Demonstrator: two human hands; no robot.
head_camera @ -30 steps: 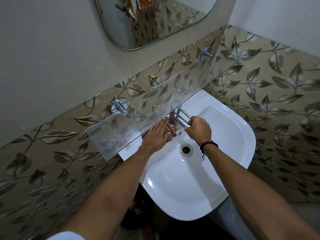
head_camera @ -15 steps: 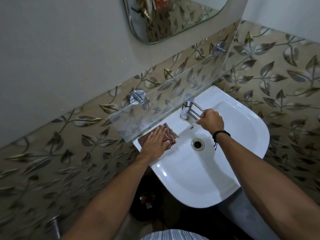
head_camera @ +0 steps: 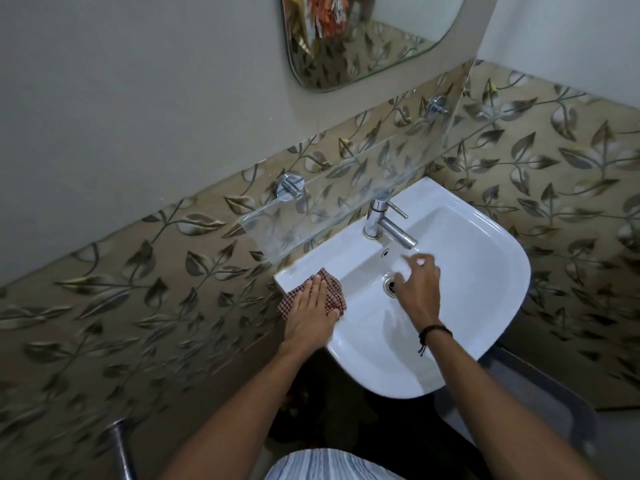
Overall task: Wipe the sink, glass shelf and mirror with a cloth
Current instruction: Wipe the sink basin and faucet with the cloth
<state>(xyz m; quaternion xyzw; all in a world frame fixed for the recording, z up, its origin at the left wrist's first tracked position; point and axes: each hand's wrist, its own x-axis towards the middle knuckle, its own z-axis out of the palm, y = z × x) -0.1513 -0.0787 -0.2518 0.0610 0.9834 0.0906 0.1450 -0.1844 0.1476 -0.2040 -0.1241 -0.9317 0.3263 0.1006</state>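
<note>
Now the left hand (head_camera: 311,317) presses the cloth (head_camera: 335,292) onto the sink (head_camera: 485,289) rim, fingers straight; the right hand (head_camera: 419,289) hovers over the sink's drain (head_camera: 389,285), fingers released.

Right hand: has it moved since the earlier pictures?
Yes. The right hand left the tap spout and drew back toward the person, now above the drain, holding nothing.

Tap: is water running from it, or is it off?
Off, it seems: no stream falls from the tap into the sink.
</note>
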